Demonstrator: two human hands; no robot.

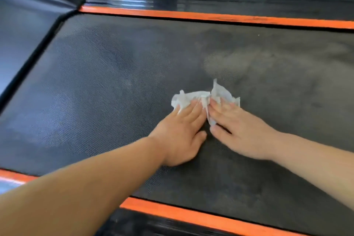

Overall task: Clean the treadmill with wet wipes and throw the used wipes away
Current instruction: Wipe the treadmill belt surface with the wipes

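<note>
Belt: the treadmill belt (115,74) is dark with a fine woven texture and fills most of the view. Its left part looks darker with a faint sheen. Its right part is greyer, with dull cloudy smudges.
Dusty patch: a pale grey patch (220,61) lies on the belt just beyond the wipes.
Wipes: white wet wipes (191,96), crumpled and creased, lie on the belt right of its middle and nearer its near edge. One bunch is under each hand and they meet in the middle, with one corner sticking up at the right. I cannot tell whether this is one sheet or two.
Left hand: the left hand (180,130) lies palm down on the belt, with its straight fingers pressing the left bunch flat.
Right hand: the right hand (241,132) is also palm down, fingers spread and fairly straight on the right bunch, thumb out to the side. A strip of wipe trails down between the two hands.
Orange stripes: one orange stripe (210,16) runs along the belt's far edge and another (172,210) along its near edge.
Side rails: a glossy black ribbed rail (191,1) runs beyond the far stripe. A black rail (153,226) runs below the near one.
Motor cover: a smooth black cover (28,15) meets the belt's left end.
</note>
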